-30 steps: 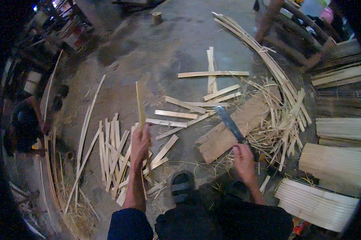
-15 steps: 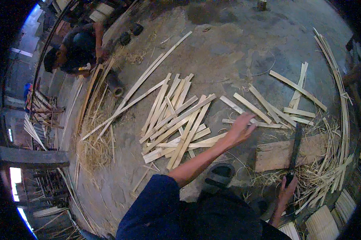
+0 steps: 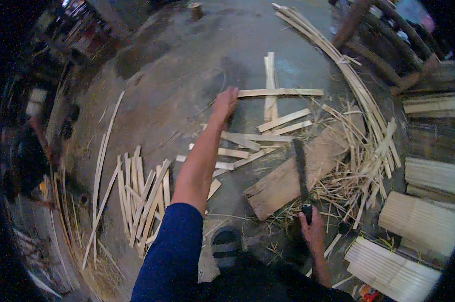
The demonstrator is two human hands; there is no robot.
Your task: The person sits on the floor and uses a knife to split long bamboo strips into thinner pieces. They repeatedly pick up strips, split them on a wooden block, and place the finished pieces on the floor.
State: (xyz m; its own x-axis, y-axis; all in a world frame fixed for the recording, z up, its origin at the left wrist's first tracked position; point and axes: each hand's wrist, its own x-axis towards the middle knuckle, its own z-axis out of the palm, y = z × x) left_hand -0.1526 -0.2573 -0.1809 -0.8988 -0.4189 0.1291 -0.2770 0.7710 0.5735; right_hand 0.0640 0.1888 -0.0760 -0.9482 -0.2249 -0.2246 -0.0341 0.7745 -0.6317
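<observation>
My left hand (image 3: 225,104) reaches far forward, its fingers closed at the left end of a pale bamboo strip (image 3: 283,92). That strip lies across two upright-lying strips (image 3: 271,75). In my right hand (image 3: 313,226) is the dark handle of a long-bladed knife (image 3: 300,168), its blade pointing away from me. The blade passes over a flat wooden board (image 3: 278,186) on the ground. Several more short strips (image 3: 257,137) lie loosely between the board and my left forearm.
A pile of cut strips (image 3: 147,196) lies left of my left arm. Thin shavings (image 3: 346,176) heap against the board, beside a long tied bundle (image 3: 348,60). Slatted panels (image 3: 391,269) are stacked at right. Another person (image 3: 31,151) is at far left; my sandal (image 3: 226,246) shows below.
My view has swung to the right. My left hand has moved forward from above the nearer loose strips to the end of a farther strip. The knife stays in my right hand.
</observation>
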